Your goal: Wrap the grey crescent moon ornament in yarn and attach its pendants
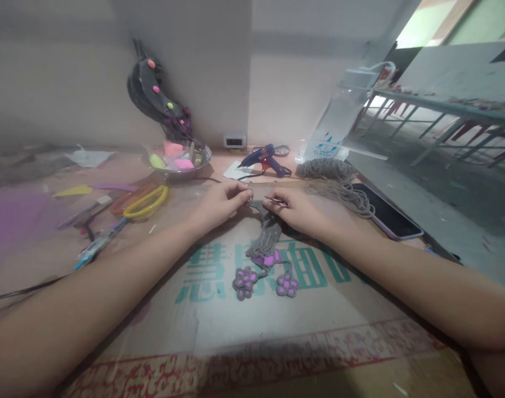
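A grey yarn craft piece [269,235] lies between my hands, with purple patches and two grey-and-purple yarn flowers [245,281] at its near end. My left hand [227,202] is closed in a pinch at the piece's far end. Beside that same end, my right hand [292,207] has its fingers curled round a thin, dark, pointed tool [276,200], whose exact kind I cannot make out. Loose grey yarn [343,196] runs just beyond my right hand, from a grey skein [325,168].
A blue glue gun [267,160] rests past my hands, near a small white digital display [235,141]. Yellow-handled scissors [146,202] and a bowl [178,172] are leftward. A phone [387,213] and water bottle [337,119] stand at right. A grey crescent craft [153,91] leans behind.
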`<state>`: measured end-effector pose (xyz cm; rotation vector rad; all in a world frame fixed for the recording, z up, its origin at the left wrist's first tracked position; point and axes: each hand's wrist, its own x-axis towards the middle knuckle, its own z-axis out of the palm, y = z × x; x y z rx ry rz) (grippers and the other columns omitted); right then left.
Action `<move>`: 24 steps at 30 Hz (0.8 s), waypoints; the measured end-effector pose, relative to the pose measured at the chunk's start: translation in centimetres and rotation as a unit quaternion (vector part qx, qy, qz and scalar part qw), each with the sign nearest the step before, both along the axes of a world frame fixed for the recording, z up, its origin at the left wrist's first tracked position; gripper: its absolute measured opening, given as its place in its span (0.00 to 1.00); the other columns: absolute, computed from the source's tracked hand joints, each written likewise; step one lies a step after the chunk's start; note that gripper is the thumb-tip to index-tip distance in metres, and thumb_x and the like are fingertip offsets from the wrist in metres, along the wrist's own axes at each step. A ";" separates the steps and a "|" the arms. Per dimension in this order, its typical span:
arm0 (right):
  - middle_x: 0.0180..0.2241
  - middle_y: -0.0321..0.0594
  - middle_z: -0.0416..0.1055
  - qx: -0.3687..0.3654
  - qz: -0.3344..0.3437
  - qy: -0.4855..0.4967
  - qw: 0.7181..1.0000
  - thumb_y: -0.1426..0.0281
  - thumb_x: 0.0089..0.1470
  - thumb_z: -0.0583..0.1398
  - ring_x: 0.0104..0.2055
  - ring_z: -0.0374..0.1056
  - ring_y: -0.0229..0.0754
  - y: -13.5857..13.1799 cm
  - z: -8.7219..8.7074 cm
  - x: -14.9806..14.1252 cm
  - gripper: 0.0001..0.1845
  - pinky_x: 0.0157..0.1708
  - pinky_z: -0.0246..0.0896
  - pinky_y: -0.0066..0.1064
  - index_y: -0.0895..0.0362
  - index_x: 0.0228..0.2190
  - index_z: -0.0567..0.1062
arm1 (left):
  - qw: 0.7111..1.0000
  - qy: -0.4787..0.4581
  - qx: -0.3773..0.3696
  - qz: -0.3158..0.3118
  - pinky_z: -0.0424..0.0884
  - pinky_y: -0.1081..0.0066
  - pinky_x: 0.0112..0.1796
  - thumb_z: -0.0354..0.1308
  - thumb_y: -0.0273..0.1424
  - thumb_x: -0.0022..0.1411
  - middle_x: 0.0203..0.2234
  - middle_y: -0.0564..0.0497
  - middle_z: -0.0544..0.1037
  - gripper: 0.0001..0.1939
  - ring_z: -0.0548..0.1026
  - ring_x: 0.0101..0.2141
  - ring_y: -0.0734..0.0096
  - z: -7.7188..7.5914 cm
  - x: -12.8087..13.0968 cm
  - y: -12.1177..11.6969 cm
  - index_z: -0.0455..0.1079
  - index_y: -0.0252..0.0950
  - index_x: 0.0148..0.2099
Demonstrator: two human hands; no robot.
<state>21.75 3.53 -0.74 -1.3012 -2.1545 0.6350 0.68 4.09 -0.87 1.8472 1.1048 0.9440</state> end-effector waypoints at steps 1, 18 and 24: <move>0.24 0.35 0.65 0.000 0.001 0.000 1.000 0.60 0.57 0.55 0.28 0.59 0.39 0.0 0.1 0.0 0.13 0.28 0.52 0.28 0.54 0.26 0.67 | 1.000 0.000 0.001 -0.001 0.57 0.76 0.21 0.57 0.44 0.62 0.19 0.56 0.69 0.16 0.63 0.19 0.78 0.0 0.0 0.0 0.70 0.34 0.36; 0.27 0.37 0.68 0.043 -0.030 0.018 0.998 0.60 0.58 0.54 0.30 0.62 0.40 -0.2 0.2 0.0 0.13 0.31 0.54 0.29 0.54 0.26 0.66 | 0.999 0.018 0.014 -0.047 0.65 0.72 0.32 0.58 0.38 0.59 0.28 0.53 0.73 0.11 0.72 0.30 0.70 -0.9 -0.1 0.7 0.64 0.36 0.34; 0.27 0.37 0.69 0.052 -0.023 0.015 0.998 0.62 0.57 0.55 0.31 0.63 0.40 -0.1 0.1 0.0 0.11 0.32 0.55 0.29 0.55 0.27 0.67 | 0.998 0.039 0.024 -0.043 0.62 0.72 0.29 0.57 0.39 0.61 0.25 0.55 0.71 0.11 0.68 0.26 0.72 -0.9 0.0 0.6 0.64 0.36 0.34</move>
